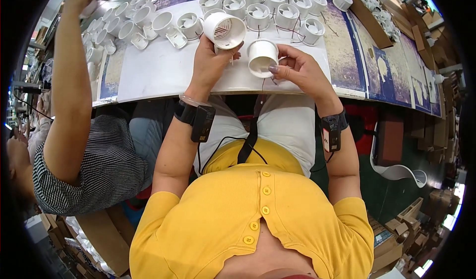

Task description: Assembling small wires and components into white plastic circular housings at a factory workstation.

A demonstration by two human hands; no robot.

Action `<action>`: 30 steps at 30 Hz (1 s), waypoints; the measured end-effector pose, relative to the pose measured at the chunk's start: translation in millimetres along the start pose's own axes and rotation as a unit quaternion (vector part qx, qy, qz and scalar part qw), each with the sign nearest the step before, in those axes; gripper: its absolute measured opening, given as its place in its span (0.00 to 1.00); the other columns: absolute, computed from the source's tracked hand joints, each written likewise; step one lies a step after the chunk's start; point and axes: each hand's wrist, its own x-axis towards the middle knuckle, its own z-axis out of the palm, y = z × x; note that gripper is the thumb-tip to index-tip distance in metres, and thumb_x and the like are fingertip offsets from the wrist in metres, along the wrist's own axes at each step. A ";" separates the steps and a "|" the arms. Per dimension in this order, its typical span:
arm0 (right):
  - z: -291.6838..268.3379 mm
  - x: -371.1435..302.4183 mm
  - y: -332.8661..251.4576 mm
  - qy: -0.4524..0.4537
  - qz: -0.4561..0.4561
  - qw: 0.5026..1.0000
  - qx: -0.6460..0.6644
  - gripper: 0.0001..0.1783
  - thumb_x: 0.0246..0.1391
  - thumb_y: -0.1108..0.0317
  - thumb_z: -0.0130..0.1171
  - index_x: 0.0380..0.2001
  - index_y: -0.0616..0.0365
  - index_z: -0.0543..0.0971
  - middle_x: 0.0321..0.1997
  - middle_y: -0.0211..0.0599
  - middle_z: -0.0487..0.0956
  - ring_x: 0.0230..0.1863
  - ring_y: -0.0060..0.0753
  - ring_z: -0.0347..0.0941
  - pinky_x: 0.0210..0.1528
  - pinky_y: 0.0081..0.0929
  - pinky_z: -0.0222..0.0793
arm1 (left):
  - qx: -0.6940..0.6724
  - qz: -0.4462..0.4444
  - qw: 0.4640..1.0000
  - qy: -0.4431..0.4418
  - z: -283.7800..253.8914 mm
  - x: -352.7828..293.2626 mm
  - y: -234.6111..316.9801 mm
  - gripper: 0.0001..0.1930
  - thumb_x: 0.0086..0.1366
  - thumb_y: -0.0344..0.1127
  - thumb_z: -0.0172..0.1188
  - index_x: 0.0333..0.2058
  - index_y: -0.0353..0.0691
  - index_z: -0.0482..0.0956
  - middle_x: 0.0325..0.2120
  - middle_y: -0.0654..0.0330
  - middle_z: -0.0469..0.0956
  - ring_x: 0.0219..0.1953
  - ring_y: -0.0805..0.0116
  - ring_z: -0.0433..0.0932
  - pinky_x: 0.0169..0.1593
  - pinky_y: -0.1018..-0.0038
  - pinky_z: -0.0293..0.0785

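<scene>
The table (163, 76) stretches across the far side, a white sheet covering its middle and worn purple-and-tan cardboard showing toward the right. At the left sits a co-worker (94, 165) in a checked top, one arm raised over the table, the raised hand beside a blurred white round piece. Along the back stands a crowd of fan housings (258, 16), white and round, with blades visible inside many of them; to their left, open-mouthed white cups (143, 15) lie tilted, close together. A cardboard box (366, 24) at the right holds a heap of small white parts (386, 19).

The person's left hand (212, 61) is curled around the lower side of a white cylinder (217, 27), which is tilted with its mouth toward the person and shows a slotted grille inside. The right hand (300, 71) pinches a smaller white cup (263, 51) at its right side, thumb at the rim and fingers behind. The cup is just beside the cylinder, both above the near part of the white sheet. Thin dark and red wires (290, 29) trail among the fan housings.
</scene>
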 end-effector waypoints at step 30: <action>22.5 18.9 -12.0 0.173 -0.321 0.916 0.170 0.26 0.59 0.61 0.58 0.57 0.59 0.64 0.47 0.35 0.74 0.42 0.27 0.73 0.43 0.28 0.69 | -0.075 0.043 0.994 -0.065 0.2 -17.4 -4.0 0.18 0.64 0.25 0.49 0.52 0.37 0.60 0.40 0.58 0.70 0.32 0.75 0.74 0.33 0.79 0.73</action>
